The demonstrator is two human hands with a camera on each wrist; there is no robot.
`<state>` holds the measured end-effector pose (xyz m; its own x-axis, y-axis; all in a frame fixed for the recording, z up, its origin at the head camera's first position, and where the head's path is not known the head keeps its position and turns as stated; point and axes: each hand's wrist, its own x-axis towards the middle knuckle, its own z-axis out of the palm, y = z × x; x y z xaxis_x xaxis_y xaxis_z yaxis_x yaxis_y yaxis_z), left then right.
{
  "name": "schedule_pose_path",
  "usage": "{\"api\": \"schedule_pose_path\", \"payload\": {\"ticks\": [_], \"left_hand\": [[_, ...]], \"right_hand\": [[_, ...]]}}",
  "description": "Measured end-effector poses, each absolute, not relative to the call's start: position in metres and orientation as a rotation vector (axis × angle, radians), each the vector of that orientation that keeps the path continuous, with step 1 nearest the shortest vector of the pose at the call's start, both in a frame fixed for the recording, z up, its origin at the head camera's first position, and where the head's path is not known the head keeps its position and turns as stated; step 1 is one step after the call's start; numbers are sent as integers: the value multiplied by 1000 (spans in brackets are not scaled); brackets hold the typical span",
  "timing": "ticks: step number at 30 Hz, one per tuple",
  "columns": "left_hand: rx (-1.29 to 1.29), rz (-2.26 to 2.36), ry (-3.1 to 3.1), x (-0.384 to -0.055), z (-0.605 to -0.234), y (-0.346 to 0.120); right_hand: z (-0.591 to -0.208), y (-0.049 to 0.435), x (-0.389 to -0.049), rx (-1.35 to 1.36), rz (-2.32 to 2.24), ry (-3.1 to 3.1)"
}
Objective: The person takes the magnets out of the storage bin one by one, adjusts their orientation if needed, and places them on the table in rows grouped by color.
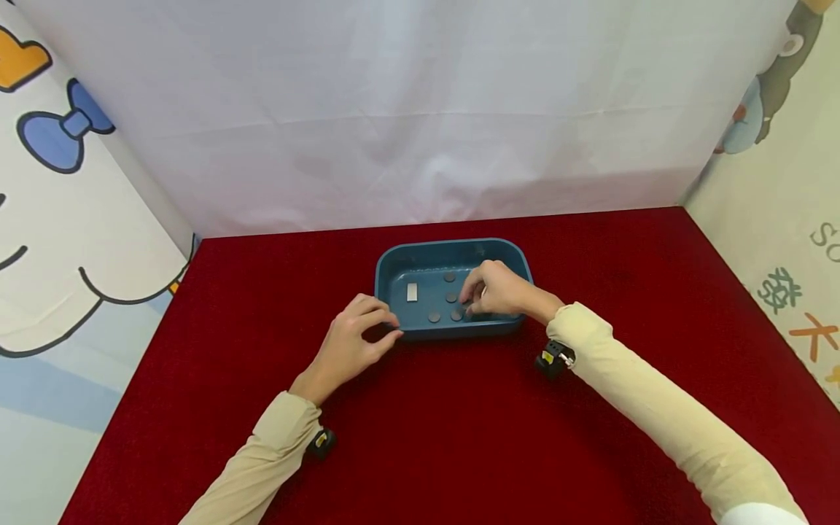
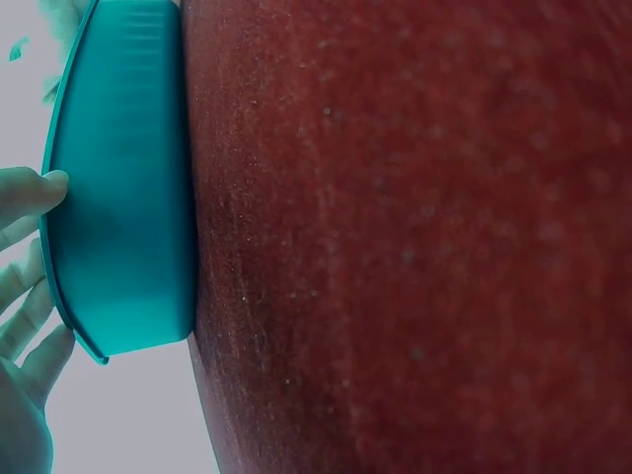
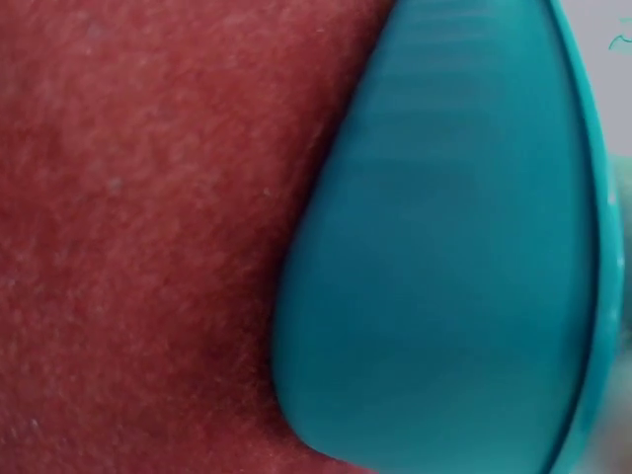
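A blue plastic tub [image 1: 420, 334] stands on the red cloth. My left hand [image 1: 357, 339] grips its rim at the near left corner; in the left wrist view the thumb [image 2: 54, 188] lies against the rim edge. My right hand [image 1: 499, 290] reaches over the near right side, with bent fingers down inside the tub. Beside those fingertips lie several flat round grey discs like coins, among them one disc [image 1: 434, 317] near the front wall and another disc [image 1: 449, 277] farther back. Whether the right fingers hold a disc is too small to tell.
A small pale rectangular piece [image 1: 412, 292] lies at the left on the tub floor. The red cloth [image 1: 446, 430] covers the table around the tub. A white curtain [image 1: 407, 131] hangs behind the far table edge, with printed cartoon panels at both sides.
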<state>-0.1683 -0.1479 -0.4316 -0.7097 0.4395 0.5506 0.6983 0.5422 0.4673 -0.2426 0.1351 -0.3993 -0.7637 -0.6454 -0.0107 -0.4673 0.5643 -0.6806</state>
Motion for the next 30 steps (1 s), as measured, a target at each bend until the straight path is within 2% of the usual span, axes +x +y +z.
{"api": "schedule_pose_path", "payload": {"ticks": [30], "left_hand": [[-905,-1000,-2426,-167,-432,-149]], "right_hand": [[-370,168,-232,-872,-1231,2517]]}}
